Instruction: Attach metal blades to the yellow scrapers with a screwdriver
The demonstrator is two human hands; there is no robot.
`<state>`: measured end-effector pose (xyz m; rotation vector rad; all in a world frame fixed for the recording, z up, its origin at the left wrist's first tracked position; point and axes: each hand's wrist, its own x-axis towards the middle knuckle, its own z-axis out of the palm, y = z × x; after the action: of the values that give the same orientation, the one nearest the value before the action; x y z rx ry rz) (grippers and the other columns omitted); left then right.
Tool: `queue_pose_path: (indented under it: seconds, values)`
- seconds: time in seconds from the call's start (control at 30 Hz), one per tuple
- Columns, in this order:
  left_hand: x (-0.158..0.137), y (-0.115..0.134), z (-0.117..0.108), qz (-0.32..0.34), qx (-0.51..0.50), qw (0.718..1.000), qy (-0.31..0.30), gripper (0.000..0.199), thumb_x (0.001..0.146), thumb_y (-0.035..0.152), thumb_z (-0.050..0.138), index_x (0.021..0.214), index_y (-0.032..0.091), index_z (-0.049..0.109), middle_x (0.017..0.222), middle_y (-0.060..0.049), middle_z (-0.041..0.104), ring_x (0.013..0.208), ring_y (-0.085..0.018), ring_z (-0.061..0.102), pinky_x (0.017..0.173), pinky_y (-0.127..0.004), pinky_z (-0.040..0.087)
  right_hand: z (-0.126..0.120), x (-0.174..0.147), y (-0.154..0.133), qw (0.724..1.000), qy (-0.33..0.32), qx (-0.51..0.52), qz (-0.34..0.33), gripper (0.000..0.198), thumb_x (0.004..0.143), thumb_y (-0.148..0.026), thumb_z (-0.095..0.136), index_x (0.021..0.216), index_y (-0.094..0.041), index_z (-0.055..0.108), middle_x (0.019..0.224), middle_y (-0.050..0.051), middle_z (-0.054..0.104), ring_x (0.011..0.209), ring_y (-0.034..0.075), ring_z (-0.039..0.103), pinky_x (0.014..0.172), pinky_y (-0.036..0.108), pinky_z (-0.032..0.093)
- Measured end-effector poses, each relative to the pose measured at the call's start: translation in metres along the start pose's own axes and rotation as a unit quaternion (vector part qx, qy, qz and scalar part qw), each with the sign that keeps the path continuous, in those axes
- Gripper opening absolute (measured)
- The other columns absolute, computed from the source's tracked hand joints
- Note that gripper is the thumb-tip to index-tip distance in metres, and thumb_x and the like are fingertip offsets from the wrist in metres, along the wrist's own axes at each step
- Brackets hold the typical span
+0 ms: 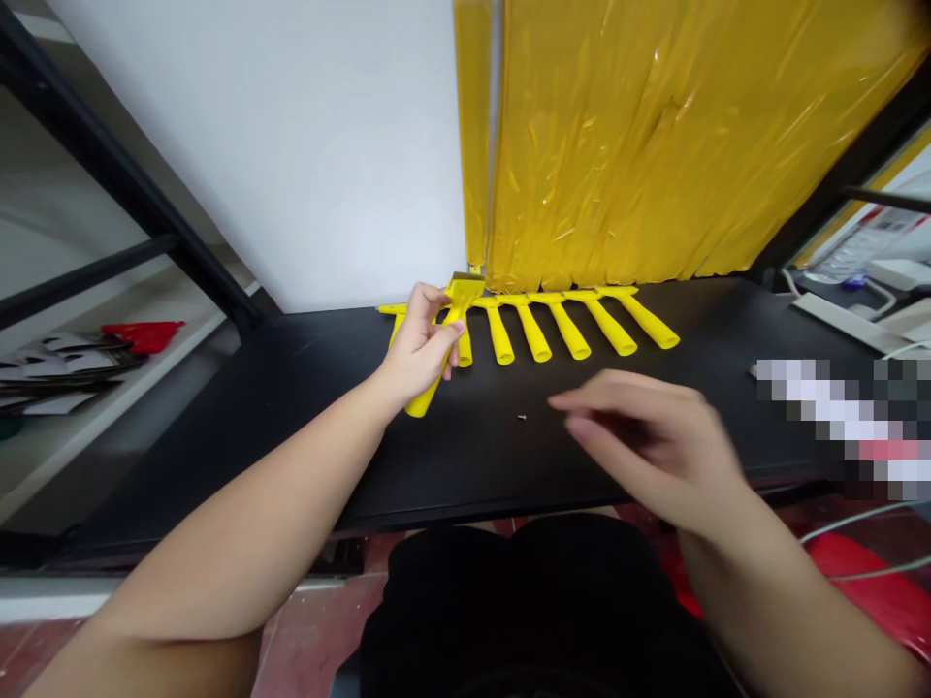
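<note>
My left hand [422, 344] is closed around a yellow plastic scraper-like tool [461, 291], its flat head up and its handle end poking out below my palm. Behind it, several identical yellow tools [574, 325] lie in a row on the black table [291, 407] against the wall. My right hand [647, 441] hovers low over the table with fingers loosely spread and blurred, holding nothing. A tiny screw [522, 417] lies on the table just left of its fingertips.
Yellow plastic sheeting [655, 136] hangs at the back behind the tools. A black metal shelf frame [131, 204] stands at left, with a red item [145, 334] on a white shelf. White devices and cables [850, 301] sit at the right.
</note>
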<state>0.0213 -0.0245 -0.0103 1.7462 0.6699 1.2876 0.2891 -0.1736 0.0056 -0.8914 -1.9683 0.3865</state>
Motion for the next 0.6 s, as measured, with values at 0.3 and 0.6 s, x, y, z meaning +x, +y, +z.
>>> queue_pose_path:
  seconds: [0.3, 0.6]
  values:
    - [-0.002, 0.023, 0.011, -0.120, -0.113, 0.986, 0.006, 0.037, 0.088, 0.026, 0.069, 0.104, 0.029, 0.036, 0.087, 0.006, 0.053, 0.049, -0.008, 0.056, 0.035, -0.017, 0.040, 0.051, 0.041, 0.030, 0.912, -0.262, -0.297, 0.110, 0.017, 0.100, -0.020, 0.061, 0.097, -0.019, 0.078, 0.097, 0.009, 0.074, 0.088, 0.026, 0.074, 0.078, 0.036, 0.055]
    - [0.002, 0.018, 0.008, -0.218, -0.177, 0.960, 0.007, 0.040, 0.085, 0.024, 0.073, 0.111, 0.028, 0.042, 0.086, 0.006, 0.058, 0.049, -0.008, 0.056, 0.034, -0.017, 0.040, 0.019, 0.092, 0.041, 0.940, -0.270, -0.185, 0.099, 0.011, 0.096, -0.014, 0.060, 0.093, -0.021, 0.069, 0.089, 0.007, 0.076, 0.077, 0.022, 0.070, 0.071, 0.034, 0.049]
